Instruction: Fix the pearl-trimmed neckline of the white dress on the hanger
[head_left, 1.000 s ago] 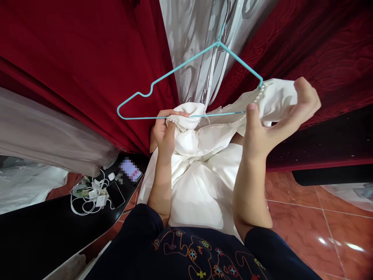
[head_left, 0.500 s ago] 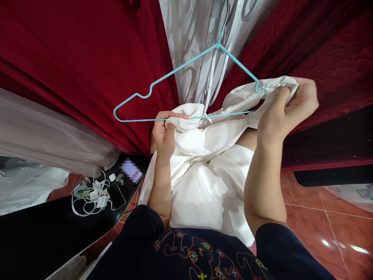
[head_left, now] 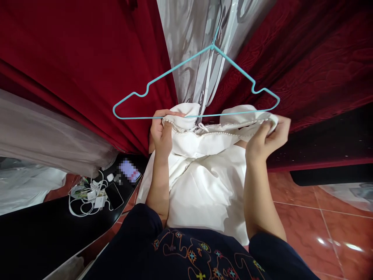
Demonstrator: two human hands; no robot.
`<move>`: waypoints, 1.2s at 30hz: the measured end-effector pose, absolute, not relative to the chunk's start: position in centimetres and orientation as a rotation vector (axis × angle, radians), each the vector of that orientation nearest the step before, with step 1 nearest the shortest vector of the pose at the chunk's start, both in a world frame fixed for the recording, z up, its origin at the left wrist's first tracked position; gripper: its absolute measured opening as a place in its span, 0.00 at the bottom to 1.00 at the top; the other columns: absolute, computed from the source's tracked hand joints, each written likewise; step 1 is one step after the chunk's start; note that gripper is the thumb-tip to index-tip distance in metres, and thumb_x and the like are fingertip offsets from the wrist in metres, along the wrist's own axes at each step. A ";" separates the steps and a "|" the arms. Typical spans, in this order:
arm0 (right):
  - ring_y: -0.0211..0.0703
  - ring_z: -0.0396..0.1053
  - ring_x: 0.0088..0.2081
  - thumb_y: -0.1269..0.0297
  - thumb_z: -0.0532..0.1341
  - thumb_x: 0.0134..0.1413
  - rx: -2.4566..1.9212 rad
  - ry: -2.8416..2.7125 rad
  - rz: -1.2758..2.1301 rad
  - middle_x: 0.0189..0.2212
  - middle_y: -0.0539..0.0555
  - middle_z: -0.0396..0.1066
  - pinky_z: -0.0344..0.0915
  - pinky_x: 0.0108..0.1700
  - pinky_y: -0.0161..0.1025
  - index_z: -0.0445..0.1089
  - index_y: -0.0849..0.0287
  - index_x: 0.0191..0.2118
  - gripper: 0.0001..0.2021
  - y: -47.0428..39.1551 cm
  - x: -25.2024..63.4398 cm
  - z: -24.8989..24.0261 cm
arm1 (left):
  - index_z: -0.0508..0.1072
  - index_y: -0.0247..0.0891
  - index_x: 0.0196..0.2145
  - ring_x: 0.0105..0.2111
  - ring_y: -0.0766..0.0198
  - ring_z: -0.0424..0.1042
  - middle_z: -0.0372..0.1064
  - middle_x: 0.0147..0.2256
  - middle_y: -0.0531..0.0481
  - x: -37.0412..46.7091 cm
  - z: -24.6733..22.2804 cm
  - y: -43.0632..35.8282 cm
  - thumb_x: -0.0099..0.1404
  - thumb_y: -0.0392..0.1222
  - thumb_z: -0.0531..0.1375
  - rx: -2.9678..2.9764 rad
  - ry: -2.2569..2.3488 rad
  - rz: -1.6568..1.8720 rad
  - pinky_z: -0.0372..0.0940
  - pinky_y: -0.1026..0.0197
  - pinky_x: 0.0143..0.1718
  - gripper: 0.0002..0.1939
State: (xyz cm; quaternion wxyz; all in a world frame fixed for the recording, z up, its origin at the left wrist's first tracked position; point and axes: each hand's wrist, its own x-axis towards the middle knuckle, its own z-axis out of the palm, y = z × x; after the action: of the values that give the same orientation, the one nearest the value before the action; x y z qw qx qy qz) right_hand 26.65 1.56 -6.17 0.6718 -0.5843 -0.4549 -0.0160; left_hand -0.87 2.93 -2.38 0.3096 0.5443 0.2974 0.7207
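A white satin dress [head_left: 204, 190] with a line of pearl beads along its neckline hangs down in front of me over my lap. My left hand [head_left: 162, 134] pinches the left end of the beaded edge, with the index finger lying along the fabric by the hanger's lower bar. On the other side, my right hand [head_left: 269, 136] grips the right end of that edge, thumb inside and fingers behind. Above the neckline is a light blue hanger [head_left: 186, 62], its right shoulder free of the cloth. The hanger's hook overlaps the white hanging fabric behind.
Dark red curtains [head_left: 81, 50] drop on both sides, with pale shiny fabric [head_left: 186, 42] between them. At left a black bench [head_left: 43, 229] carries white cables [head_left: 84, 206], a dark phone [head_left: 114, 196] and a lit phone [head_left: 131, 171]. Red tiles [head_left: 297, 221] cover the floor.
My right hand has moved down and left with its end of the neckline. The hanger's right shoulder, inside the dress before, is now out above it. My left hand keeps its hold.
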 end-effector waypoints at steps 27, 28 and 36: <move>0.45 0.76 0.42 0.56 0.61 0.70 -0.990 -1.429 0.078 0.37 0.55 0.77 0.74 0.47 0.47 0.79 0.54 0.41 0.12 2.5 19.6 -3.5 | 0.79 0.42 0.42 0.36 0.62 0.77 0.78 0.37 0.51 -2.1 -3.2 2.3 0.69 0.51 0.68 1.475 0.931 1.663 0.69 0.62 0.39 0.11; 0.45 0.76 0.42 0.56 0.61 0.70 -0.986 -1.430 0.067 0.37 0.54 0.77 0.74 0.47 0.47 0.79 0.54 0.41 0.11 2.6 19.9 -3.6 | 0.79 0.41 0.41 0.36 0.63 0.75 0.77 0.36 0.52 -2.8 -3.5 2.5 0.67 0.49 0.69 1.493 0.976 1.640 0.68 0.63 0.38 0.10; 0.45 0.75 0.42 0.54 0.61 0.70 -1.002 -1.419 0.088 0.37 0.54 0.76 0.74 0.48 0.48 0.78 0.54 0.40 0.12 3.0 19.8 -3.6 | 0.76 0.39 0.34 0.28 0.68 0.70 0.74 0.29 0.55 -8.0 -4.1 4.0 0.56 0.38 0.66 1.324 1.435 1.807 0.63 0.65 0.33 0.06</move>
State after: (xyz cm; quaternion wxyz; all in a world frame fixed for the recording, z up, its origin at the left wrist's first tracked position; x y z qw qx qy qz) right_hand 19.77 3.02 -3.61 0.6450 -0.4402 -0.6235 0.0386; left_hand -7.96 4.03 -4.15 0.2381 0.4833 0.5239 0.6597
